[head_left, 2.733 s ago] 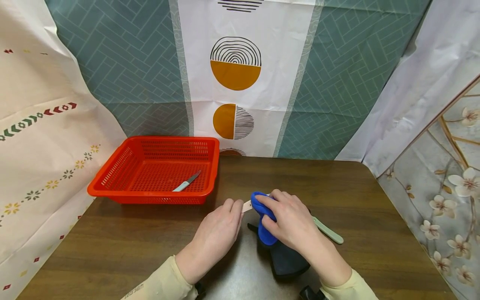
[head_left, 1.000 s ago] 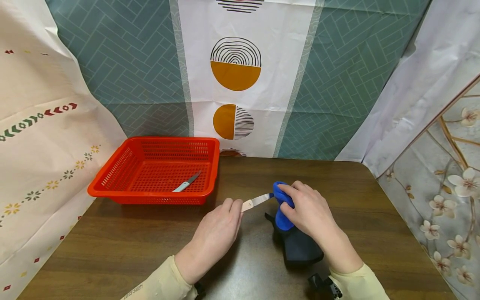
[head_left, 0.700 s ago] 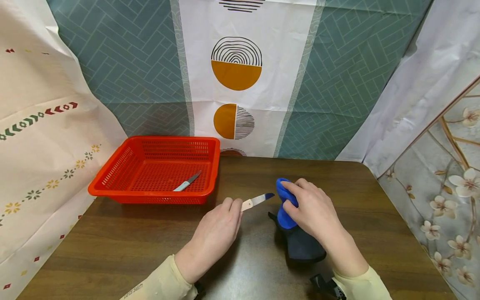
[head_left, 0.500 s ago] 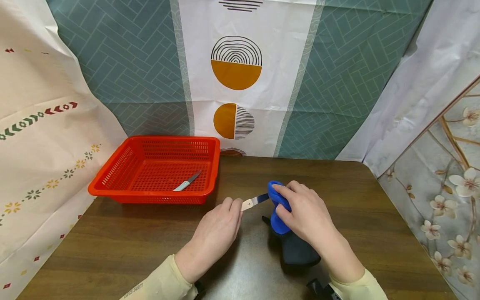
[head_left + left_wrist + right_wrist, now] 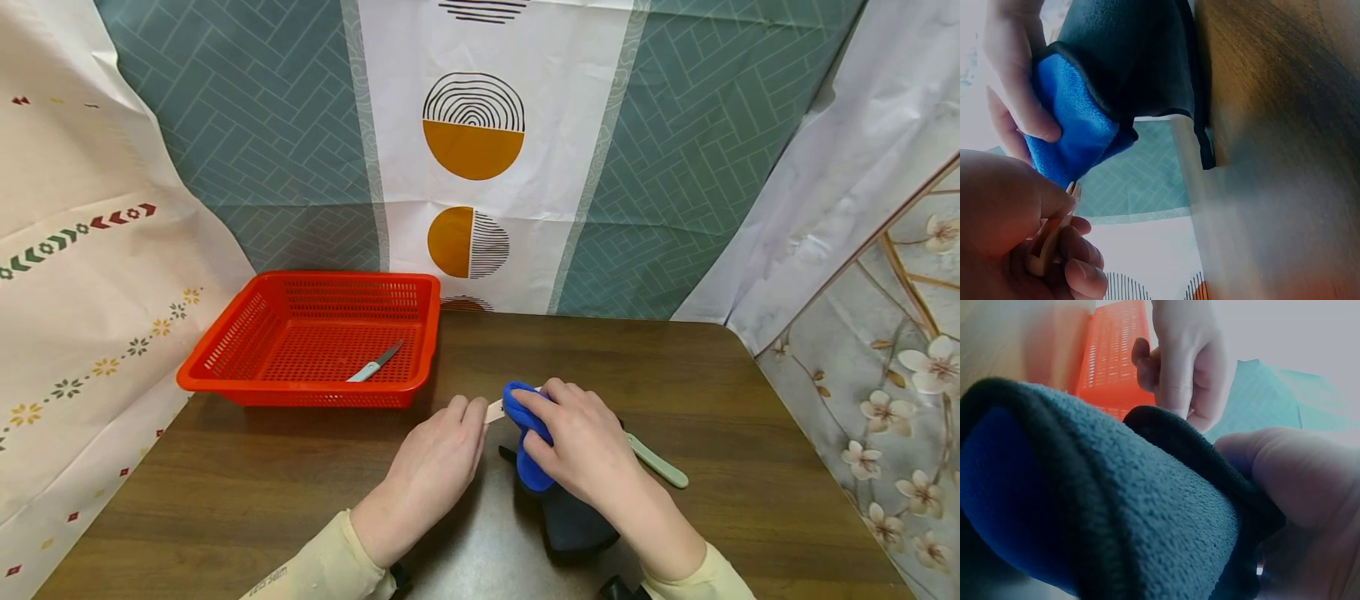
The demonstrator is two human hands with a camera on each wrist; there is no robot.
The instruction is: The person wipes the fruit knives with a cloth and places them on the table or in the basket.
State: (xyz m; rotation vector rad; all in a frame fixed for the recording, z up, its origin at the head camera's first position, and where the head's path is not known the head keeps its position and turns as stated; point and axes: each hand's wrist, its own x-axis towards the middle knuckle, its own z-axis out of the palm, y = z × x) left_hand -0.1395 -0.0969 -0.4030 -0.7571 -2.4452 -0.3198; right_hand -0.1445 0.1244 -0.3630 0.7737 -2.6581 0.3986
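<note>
My left hand [image 5: 431,475] grips the cream handle [image 5: 494,412] of a small knife, whose handle shows a long slot in the left wrist view. The blade is hidden inside a folded cloth [image 5: 534,462], bright blue on one face and dark grey on the other with a black edge. My right hand [image 5: 581,446] pinches that cloth around the blade, close to the handle. The loose part of the cloth [image 5: 1135,56] hangs down toward the table. In the right wrist view the cloth [image 5: 1147,500] fills the foreground, with the left hand [image 5: 1188,356] beyond it.
A red plastic basket [image 5: 307,387] stands at the back left, with a light-blue-handled knife [image 5: 375,362] lying in it. On the brown table [image 5: 720,383], right of my right hand, lies a pale green handle [image 5: 657,462], partly covered by the hand. Patterned curtains [image 5: 660,150] enclose the table.
The right hand slid the cloth rightward off the blade tip, baring the blade, then came back left over it to the handle. The left hand stayed put, holding the knife.
</note>
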